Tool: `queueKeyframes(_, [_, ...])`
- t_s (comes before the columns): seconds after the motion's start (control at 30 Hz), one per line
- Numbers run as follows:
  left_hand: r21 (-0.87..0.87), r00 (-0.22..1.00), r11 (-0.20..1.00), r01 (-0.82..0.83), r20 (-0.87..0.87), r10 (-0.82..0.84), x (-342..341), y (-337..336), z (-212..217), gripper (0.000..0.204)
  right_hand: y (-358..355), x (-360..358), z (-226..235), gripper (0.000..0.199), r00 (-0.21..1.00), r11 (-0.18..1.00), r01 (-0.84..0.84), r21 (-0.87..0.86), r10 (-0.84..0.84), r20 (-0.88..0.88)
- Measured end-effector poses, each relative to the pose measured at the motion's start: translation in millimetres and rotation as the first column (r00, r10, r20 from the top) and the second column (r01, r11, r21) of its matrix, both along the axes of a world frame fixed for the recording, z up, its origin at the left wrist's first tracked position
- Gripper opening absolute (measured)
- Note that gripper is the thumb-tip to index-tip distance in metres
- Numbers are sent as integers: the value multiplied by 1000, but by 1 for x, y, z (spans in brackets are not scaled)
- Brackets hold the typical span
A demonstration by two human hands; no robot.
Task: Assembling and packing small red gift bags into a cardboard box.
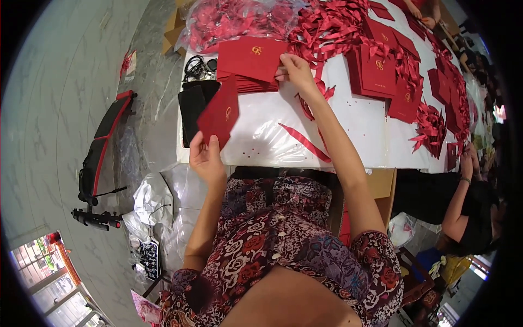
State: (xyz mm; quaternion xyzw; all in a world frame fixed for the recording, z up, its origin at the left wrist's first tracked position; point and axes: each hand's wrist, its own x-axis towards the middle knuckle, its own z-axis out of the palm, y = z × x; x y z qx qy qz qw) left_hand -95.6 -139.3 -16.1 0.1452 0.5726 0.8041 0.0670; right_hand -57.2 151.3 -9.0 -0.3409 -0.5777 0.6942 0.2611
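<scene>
My left hand (206,159) holds a dark red envelope (219,113) with a small gold emblem, lifted over the near left edge of the white table (348,136). My right hand (295,71) reaches forward and grips the right edge of the top envelope of a red stack (251,59) further back on the table. A loose red ribbon strip (305,143) lies on the white surface between my arms.
Heaps of red ribbon bows (327,24) and more red envelopes (378,71) cover the table's far and right parts. A clear bag of red pieces (229,19) sits at the back left, black cases (192,103) at the left edge. Another person (468,212) sits at my right. A black exercise bench (103,147) stands on the floor.
</scene>
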Motion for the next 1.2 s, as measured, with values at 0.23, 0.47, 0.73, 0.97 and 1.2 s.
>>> queueKeyframes(0.23, [-512, 532, 857, 60, -710, -462, 22, 2, -2, 38, -5, 95, 0, 17, 993, 971, 12, 239, -39, 107])
queueKeyframes(0.47, [-373, 856, 912, 170, -403, -325, 44, 17, 9, 29, -48, 169, -2, 20, 921, 876, -84, 475, -115, 373])
queueKeyframes(0.73, [335, 758, 899, 280, 497, -422, 27, 40, 51, 37, -60, 154, -17, 18, 841, 747, -105, 657, -285, 460])
queueKeyframes(0.97, [328, 736, 892, 312, 510, -445, 28, 37, 59, 40, -44, 185, -17, 18, 951, 785, 127, 606, -269, 150])
queueKeyframes(1.2, [357, 742, 869, 341, 466, -482, 27, 36, 63, 42, -23, 257, 79, 18, 751, 947, 76, -312, -260, -607])
